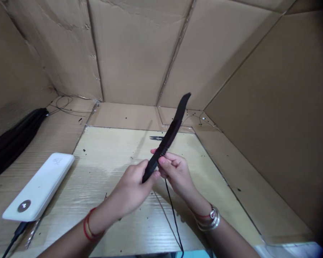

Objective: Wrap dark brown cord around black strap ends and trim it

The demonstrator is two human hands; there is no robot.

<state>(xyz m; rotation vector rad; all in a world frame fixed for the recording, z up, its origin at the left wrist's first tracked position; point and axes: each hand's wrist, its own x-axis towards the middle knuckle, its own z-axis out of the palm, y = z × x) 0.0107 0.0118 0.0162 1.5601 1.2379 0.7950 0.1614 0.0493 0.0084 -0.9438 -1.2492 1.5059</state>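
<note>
A long, dark, curved blade-shaped piece [175, 125] slants up and to the right above the board, its tip pointed. My left hand [134, 186] is closed around its lower end. Ridges like turns of cord show on the piece just above that grip. There my right hand [177, 172] pinches a black cord [172, 211] against the piece, one fingertip showing behind it. Below the right hand the cord hangs down to the board's near edge. Behind the piece lie small black thread snips [156, 138], partly hidden by it.
A white power bank [40, 186] with a black cable [16, 234] lies at the left. Beyond it is a bundle of black strands [18, 138]. Cardboard walls [134, 50] stand behind and on both sides of the pale board [107, 143]. Dark scraps dot the surface.
</note>
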